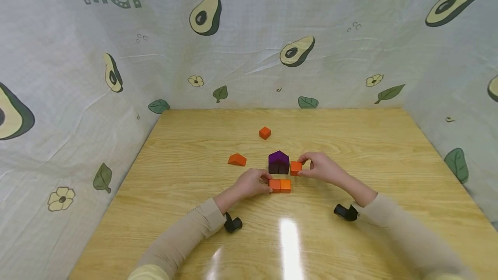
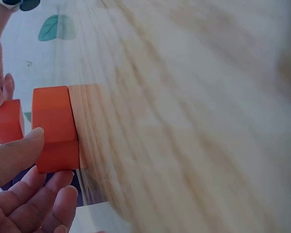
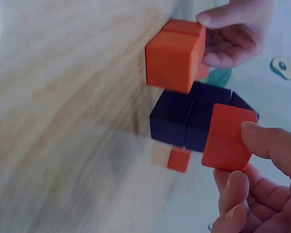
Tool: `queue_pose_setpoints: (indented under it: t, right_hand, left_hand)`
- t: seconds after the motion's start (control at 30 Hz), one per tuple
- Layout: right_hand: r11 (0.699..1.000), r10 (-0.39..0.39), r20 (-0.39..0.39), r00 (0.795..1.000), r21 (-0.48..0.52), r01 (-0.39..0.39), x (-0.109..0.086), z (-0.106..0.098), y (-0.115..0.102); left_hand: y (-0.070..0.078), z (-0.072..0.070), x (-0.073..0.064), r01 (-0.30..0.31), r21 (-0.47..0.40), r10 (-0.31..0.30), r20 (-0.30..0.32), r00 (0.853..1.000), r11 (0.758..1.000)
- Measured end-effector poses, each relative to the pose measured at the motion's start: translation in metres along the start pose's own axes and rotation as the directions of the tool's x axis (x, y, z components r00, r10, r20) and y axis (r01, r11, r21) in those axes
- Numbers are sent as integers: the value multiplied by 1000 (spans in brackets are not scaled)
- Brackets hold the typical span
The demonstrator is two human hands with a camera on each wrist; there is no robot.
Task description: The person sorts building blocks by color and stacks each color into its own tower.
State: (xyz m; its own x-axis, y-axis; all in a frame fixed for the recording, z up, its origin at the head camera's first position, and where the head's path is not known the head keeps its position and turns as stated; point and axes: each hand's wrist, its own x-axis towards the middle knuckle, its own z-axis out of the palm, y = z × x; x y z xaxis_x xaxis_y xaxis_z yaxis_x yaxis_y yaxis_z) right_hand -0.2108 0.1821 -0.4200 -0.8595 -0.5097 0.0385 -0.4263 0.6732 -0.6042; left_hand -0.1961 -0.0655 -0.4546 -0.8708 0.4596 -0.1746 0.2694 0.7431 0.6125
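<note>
Two orange cubes sit side by side on the table; my left hand pinches the left orange cube between thumb and fingers. The right orange cube touches it. My right hand grips a red-orange block by its edges, thumb on one side and fingers on the other. In the right wrist view this block looks raised off the table. Just left of it in the head view stands a stack of dark blocks with a purple pitched top, behind the two cubes and apart from them.
An orange block with slanted sides lies left of the purple stack. Farther back is a lone red-orange cube. The wooden table ends at a printed cloth behind and at the sides.
</note>
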Motion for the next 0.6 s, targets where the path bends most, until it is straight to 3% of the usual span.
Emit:
queue_pose_setpoints:
  t: [0.37,0.6]
  right_hand:
    - [999,-25,18,1000,24,24,-6,26,-14]
    - [998,-29,30,999,55,27,-6,33,-15]
  left_hand:
    - [-1,0,1,10,19,-10,0,1000,1000]
    - [-1,0,2,7,29,-7,-6,1000,1000]
